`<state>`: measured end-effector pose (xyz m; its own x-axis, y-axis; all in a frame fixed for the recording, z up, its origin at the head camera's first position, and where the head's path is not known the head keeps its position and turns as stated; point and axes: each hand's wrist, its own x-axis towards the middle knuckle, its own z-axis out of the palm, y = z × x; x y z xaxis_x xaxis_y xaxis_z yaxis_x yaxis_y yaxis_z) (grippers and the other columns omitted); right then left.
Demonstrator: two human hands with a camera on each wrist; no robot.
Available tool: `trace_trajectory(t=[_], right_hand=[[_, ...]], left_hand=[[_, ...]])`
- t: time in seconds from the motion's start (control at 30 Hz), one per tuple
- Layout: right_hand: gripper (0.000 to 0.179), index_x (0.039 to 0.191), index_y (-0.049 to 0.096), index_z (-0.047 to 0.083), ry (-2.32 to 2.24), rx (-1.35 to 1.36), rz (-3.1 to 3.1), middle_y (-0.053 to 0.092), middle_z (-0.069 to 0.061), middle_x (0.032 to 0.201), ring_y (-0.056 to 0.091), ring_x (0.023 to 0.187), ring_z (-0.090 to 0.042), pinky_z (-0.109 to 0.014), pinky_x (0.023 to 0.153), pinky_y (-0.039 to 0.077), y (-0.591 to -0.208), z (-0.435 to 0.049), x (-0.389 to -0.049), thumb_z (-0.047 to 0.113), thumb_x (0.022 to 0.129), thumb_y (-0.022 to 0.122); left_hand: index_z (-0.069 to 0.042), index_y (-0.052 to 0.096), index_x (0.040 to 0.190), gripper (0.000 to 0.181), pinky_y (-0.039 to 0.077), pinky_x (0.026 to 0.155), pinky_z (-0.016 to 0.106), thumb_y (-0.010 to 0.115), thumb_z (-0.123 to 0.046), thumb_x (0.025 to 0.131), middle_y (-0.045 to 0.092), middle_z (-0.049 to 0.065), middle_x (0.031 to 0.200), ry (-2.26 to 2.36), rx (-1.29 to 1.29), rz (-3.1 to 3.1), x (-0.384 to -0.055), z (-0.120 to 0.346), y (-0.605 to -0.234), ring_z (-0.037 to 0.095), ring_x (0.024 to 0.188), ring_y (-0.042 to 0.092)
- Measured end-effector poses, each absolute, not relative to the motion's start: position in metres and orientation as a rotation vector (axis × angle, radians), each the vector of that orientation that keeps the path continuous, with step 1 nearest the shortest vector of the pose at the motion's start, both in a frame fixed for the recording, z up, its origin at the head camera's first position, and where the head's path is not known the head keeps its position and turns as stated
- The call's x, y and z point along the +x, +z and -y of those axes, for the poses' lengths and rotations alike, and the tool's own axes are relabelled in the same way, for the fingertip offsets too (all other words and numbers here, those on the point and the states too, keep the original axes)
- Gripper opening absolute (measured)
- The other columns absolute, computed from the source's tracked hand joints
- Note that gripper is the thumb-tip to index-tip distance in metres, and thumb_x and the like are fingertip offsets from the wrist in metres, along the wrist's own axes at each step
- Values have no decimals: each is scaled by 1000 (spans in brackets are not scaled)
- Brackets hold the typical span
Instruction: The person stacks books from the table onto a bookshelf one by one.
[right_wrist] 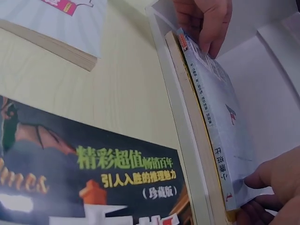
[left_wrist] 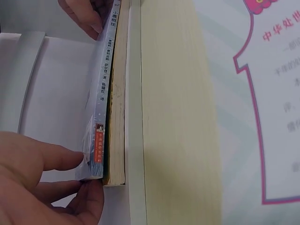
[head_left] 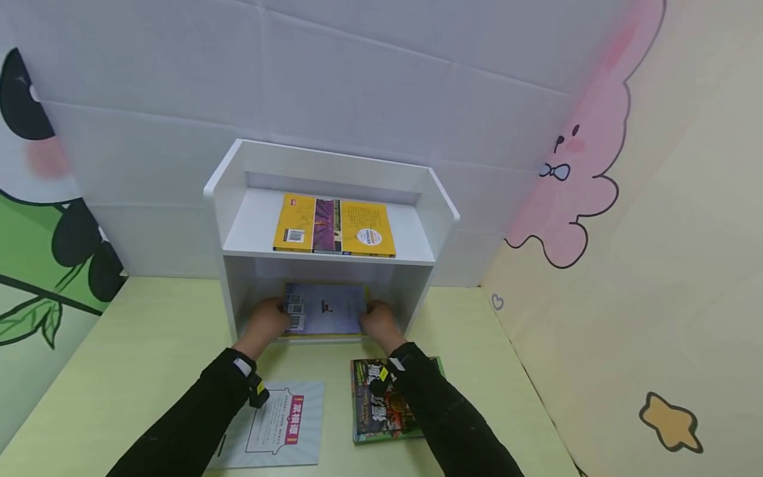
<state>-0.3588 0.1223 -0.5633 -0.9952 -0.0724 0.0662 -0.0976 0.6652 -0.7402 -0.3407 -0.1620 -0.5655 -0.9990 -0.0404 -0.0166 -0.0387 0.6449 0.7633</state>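
Two black fabric sleeves (head_left: 459, 417) reach forward from you, over a pale matte book (head_left: 298, 437) on the left and a glossy dark book (head_left: 372, 414) on the right. Beyond, your left hand (head_left: 268, 321) and right hand (head_left: 380, 323) pinch opposite ends of a flat lavender paperback (head_left: 330, 310) — fingers curled nearly closed on it, thumbs against the cover. It lies in the lower compartment of the smooth white shelf (head_left: 234, 199), atop a yellow-edged book (left_wrist: 117, 117) with rough cream pages. A yellow book (head_left: 363, 222) rests above. Your desk (head_left: 167, 331) is pale, faintly wood-grained; behind hangs creased white sheeting (head_left: 381, 79) — and a pink cartoon bear (head_left: 575, 199) decorates the cream right wall (head_left: 673, 265).
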Motion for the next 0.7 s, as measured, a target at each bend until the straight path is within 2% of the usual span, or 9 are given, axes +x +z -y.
trace_trajectory(t=[0.13,0.27,0.33,0.43,0.53,0.63,0.67,0.7], right_hand=[[20,84,51,7,1274,172,2830,40,-2,76,37,69,-20,-37,64,29,-564,-122,-359,-2,98,61],[25,81,49,11,1282,177,2827,40,-1,75,38,68,-19,-36,62,30,-563,-122,-358,-1,96,64],[25,81,49,11,1287,182,2825,41,-1,74,38,67,-18,-35,60,30,-562,-121,-358,-2,96,65],[29,80,46,12,1291,186,2829,37,0,73,36,65,-17,-34,59,29,-560,-121,-357,-2,97,64],[29,79,44,9,1270,186,2842,36,-1,73,36,64,-18,-35,59,29,-556,-120,-355,-1,98,64],[12,90,59,-1,1260,169,2856,52,-8,82,49,73,-23,-38,64,39,-549,-120,-349,3,99,66],[11,100,64,-5,1260,164,2860,60,-13,90,56,80,-26,-39,67,45,-547,-120,-347,5,100,67],[20,111,66,-10,1269,158,2864,65,-18,101,61,89,-30,-42,73,51,-544,-120,-344,7,100,67]], left_hand=[[15,69,123,37,48,68,38,57,0,91,71,22,108,-1333,91,2857,-339,162,-564,34,88,62],[14,68,124,36,50,70,40,59,-5,95,70,22,107,-1332,111,2871,-337,162,-561,34,90,62],[15,67,127,39,52,75,44,60,-8,97,70,25,110,-1323,110,2880,-337,162,-561,36,92,63],[18,62,135,46,56,87,53,61,-13,101,68,33,124,-1312,102,2887,-337,164,-562,40,101,63],[20,57,144,55,55,99,60,62,-19,105,63,39,138,-1320,103,2886,-337,165,-564,43,111,63],[20,53,147,59,54,101,63,62,-22,106,60,41,142,-1332,99,2869,-337,166,-566,47,117,62],[20,52,147,60,54,101,63,62,-22,106,60,41,142,-1330,90,2858,-336,166,-566,48,118,62],[20,52,148,62,54,101,63,63,-23,105,60,41,142,-1321,79,2846,-335,167,-566,48,119,63]])
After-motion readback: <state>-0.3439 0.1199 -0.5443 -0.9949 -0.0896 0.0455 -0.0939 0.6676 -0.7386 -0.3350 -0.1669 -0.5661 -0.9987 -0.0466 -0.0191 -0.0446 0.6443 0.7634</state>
